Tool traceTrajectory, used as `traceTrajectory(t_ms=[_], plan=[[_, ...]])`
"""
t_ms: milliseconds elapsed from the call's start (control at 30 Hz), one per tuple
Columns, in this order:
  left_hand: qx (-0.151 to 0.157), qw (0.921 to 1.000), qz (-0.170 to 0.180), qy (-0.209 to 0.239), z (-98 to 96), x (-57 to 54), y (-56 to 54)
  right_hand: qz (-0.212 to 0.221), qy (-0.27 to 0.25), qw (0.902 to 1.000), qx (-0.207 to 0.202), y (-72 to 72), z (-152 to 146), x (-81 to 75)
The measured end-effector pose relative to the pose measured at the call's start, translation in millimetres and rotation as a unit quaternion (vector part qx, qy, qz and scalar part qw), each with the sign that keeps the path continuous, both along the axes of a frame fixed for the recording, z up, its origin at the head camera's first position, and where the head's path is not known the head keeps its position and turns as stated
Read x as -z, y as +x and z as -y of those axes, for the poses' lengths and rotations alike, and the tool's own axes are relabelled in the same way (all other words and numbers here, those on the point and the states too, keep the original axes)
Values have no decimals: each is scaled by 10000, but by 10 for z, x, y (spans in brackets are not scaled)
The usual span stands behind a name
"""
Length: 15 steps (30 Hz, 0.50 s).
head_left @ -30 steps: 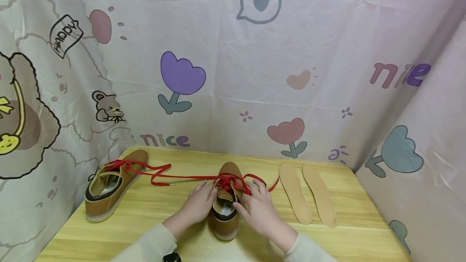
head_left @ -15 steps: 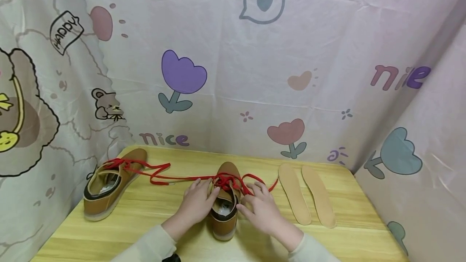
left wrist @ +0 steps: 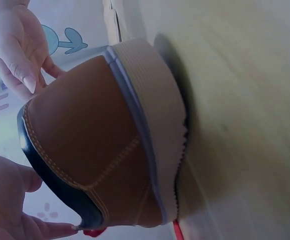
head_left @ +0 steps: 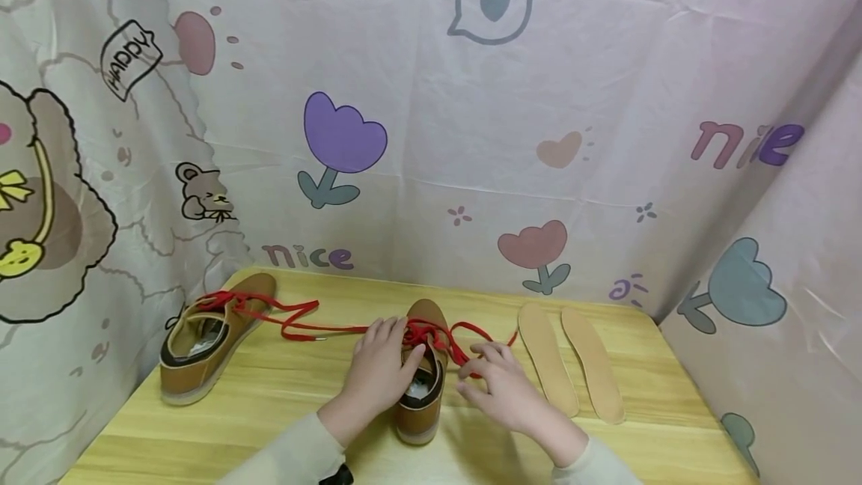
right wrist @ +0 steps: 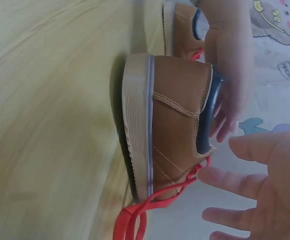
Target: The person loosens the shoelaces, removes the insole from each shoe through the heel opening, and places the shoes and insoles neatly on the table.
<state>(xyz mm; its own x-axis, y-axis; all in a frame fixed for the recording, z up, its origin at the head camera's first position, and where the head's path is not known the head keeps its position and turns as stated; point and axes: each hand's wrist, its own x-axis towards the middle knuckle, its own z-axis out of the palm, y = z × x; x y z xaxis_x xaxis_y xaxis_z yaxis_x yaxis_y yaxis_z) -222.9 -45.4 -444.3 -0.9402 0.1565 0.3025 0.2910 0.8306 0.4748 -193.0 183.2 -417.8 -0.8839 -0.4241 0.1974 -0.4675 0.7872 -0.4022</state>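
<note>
A brown lace-up shoe (head_left: 417, 419) stands upright at the table's middle, toe pointing away. Red laces (head_left: 465, 358) cross its tongue and trail off to both sides. My left hand (head_left: 377, 365) lies at the shoe's left side, fingers extended near the lacing and thumb over the opening; in the left wrist view a fingertip meets the dark collar. Just right of the shoe, my right hand (head_left: 505, 388) hovers with spread, slightly bent fingers by the lace loops. In the right wrist view this hand's fingers (right wrist: 235, 182) hold nothing, one tip close to the laces.
A matching brown shoe (head_left: 188, 382) with red laces stands at the table's left; a long red lace stretches between both shoes. Two tan insoles (head_left: 548, 365) lie side by side at the right. A printed curtain (head_left: 417, 96) surrounds the wooden table (head_left: 269, 425).
My right hand has moved off the shoe's right side, rightward and slightly toward me. My left hand has shifted right, further over the shoe's opening. The shoe stays in place.
</note>
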Motion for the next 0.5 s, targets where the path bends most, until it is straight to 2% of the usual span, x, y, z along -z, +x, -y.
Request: traceTrajectory(t_ms=[267, 500], plan=[[-40, 9999, 134, -33, -90, -57, -36, 37, 37, 10000, -65, -3, -42, 0], [17, 9981, 261, -557, -249, -31, -61, 205, -27, 9998, 69, 7, -139, 31]])
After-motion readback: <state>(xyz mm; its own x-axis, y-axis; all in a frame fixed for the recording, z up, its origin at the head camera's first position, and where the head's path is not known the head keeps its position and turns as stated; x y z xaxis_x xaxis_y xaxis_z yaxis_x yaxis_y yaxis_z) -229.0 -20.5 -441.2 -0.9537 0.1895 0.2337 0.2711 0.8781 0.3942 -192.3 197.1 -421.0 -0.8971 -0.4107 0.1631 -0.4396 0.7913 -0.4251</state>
